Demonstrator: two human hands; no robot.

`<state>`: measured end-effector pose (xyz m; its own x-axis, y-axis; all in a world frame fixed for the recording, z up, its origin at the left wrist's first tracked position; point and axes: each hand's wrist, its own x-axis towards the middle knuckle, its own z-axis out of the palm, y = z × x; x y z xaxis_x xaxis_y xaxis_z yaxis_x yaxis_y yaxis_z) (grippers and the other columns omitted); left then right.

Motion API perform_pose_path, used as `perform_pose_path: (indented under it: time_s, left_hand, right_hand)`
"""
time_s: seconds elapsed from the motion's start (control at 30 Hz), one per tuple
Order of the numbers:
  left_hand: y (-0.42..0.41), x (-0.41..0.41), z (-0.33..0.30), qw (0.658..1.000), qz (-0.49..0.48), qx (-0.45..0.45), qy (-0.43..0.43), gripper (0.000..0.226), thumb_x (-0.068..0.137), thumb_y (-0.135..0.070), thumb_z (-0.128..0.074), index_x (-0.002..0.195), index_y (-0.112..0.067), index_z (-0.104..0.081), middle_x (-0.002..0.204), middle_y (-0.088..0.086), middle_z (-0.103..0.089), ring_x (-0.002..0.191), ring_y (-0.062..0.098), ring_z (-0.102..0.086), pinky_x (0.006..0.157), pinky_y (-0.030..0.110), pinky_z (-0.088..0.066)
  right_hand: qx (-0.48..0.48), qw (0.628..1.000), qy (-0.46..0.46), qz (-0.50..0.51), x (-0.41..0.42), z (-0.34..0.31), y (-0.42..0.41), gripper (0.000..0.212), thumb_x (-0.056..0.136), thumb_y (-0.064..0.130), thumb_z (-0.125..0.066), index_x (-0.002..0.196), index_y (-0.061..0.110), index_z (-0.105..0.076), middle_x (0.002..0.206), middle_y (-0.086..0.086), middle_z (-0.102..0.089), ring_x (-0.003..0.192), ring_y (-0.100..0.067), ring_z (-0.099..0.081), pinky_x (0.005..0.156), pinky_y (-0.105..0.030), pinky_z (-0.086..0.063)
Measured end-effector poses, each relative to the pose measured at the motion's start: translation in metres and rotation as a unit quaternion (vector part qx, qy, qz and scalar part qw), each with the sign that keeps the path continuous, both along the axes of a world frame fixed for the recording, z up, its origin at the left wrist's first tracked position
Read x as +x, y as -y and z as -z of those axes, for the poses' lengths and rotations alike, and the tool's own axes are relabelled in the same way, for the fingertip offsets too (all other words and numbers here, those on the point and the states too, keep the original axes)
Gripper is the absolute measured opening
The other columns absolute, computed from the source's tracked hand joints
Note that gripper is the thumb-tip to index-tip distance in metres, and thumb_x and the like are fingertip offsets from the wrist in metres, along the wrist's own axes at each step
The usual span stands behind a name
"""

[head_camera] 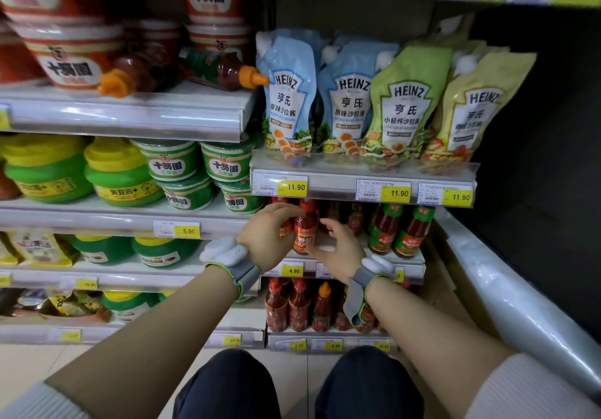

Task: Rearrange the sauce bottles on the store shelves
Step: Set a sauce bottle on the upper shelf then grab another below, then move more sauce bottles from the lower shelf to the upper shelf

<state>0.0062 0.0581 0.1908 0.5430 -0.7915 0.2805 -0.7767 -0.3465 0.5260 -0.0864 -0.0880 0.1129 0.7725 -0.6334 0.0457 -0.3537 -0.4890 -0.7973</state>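
Observation:
A red sauce bottle [305, 228] with a red cap and orange label stands at the front of the middle shelf [406, 261]. My left hand [268, 235] grips its neck and shoulder from the left. My right hand [338, 249] sits just right of the bottle's base, fingers loosely curled, thumb near the label; whether it touches is unclear. More red bottles [356, 218] stand behind, partly hidden. Two green-capped sauce bottles [398, 231] stand to the right on the same shelf.
Heinz dressing pouches [344, 100] line the shelf above. Several red chilli sauce bottles [300, 305] fill the shelf below. Green tubs [123, 174] and two lying brown bottles [224, 69] occupy the left bay. A plastic-wrapped rail [520, 301] runs along the right. My knees [227, 386] are at the bottom.

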Motion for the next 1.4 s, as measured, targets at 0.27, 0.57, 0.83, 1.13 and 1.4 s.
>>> perform_pose_path:
  time_s: [0.27,0.57,0.83,1.13,1.4]
  left_hand:
    - [-0.03,-0.007,-0.031,0.999,0.006,-0.004,0.044,0.041,0.083,-0.013,-0.06,0.123,-0.019,-0.058,0.127,0.001,-0.058,0.118,0.02,-0.051,0.098,0.028,-0.04]
    - [-0.055,0.006,-0.077,0.993,-0.035,-0.048,0.097,0.04,0.081,-0.015,-0.063,0.12,-0.021,-0.06,0.128,0.002,-0.058,0.117,0.023,-0.053,0.097,0.031,-0.042]
    - [-0.073,0.03,-0.122,0.985,-0.065,-0.058,0.146,0.04,0.082,-0.017,-0.061,0.122,-0.023,-0.057,0.127,0.0,-0.058,0.116,0.021,-0.053,0.095,0.031,-0.043]
    - [-0.07,0.073,-0.167,0.975,-0.082,-0.035,0.204,0.04,0.085,-0.017,-0.058,0.125,-0.021,-0.055,0.133,0.002,-0.053,0.123,0.023,-0.047,0.098,0.039,-0.043]
    - [-0.051,0.115,-0.181,0.965,-0.105,0.004,0.242,0.042,0.084,-0.018,-0.059,0.125,-0.022,-0.055,0.134,0.001,-0.051,0.12,0.025,-0.05,0.093,0.037,-0.046]
  right_hand:
    - [-0.034,0.999,0.019,-0.029,-0.014,-0.037,-0.024,0.064,0.074,0.041,-0.074,0.13,0.031,-0.045,0.137,0.001,-0.043,0.124,-0.017,-0.046,0.099,-0.03,-0.041]
    - [-0.103,0.989,0.074,-0.074,-0.017,-0.111,-0.048,0.058,0.079,0.037,-0.071,0.13,0.026,-0.047,0.13,-0.001,-0.047,0.119,-0.018,-0.049,0.099,-0.038,-0.044]
    - [-0.184,0.971,0.104,-0.115,-0.003,-0.174,-0.055,0.056,0.082,0.034,-0.068,0.133,0.026,-0.045,0.131,0.0,-0.048,0.118,-0.016,-0.049,0.096,-0.031,-0.042]
    - [-0.269,0.948,0.108,-0.132,0.032,-0.223,-0.051,0.054,0.084,0.03,-0.065,0.133,0.023,-0.044,0.139,-0.003,-0.042,0.123,-0.021,-0.046,0.096,-0.032,-0.041]
    - [-0.341,0.925,0.103,-0.135,0.07,-0.237,-0.045,0.056,0.084,0.032,-0.062,0.135,0.022,-0.043,0.138,-0.004,-0.045,0.124,-0.024,-0.045,0.094,-0.031,-0.039]
